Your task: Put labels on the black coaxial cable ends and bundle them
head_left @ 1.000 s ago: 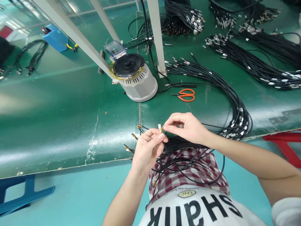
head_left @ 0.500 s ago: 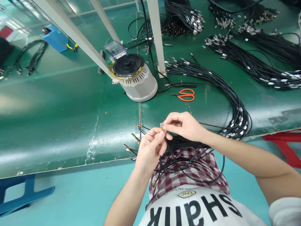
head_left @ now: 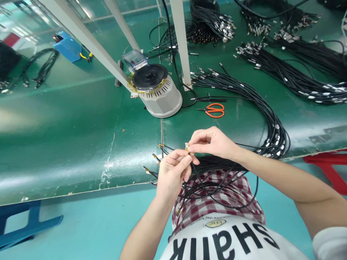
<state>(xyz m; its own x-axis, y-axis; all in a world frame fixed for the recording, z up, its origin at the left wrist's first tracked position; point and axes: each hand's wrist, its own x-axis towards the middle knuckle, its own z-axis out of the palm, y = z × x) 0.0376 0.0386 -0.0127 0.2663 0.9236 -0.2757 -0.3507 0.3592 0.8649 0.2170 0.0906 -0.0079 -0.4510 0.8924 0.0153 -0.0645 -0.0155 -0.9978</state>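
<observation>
Just past the table's front edge, my left hand point(head_left: 177, 167) is closed on a black cable point(head_left: 195, 173) close to its end. A small metal connector point(head_left: 187, 144) with a bit of yellow tape sticks up between my fingertips. My right hand point(head_left: 213, 143) pinches that same end from the right, thumb and forefinger together. Under both hands a bundle of black cables point(head_left: 217, 164) lies across the table edge and my lap. Several taped cable ends point(head_left: 146, 170) point out left of my left hand. The exact grip at the connector is partly hidden by fingers.
A grey tape dispenser point(head_left: 162, 99) with a black disc stands beyond my hands. Orange-handled scissors point(head_left: 214, 110) lie right of it. White posts point(head_left: 181, 47) rise from the green table point(head_left: 81, 141). More cable bundles point(head_left: 292, 72) fill the right, and a blue box point(head_left: 67, 47) stands far left.
My hands keep the same hold on the cable end. My left hand sits very slightly lower, baring a little more of the connector's taped base. The whole view has shifted slightly.
</observation>
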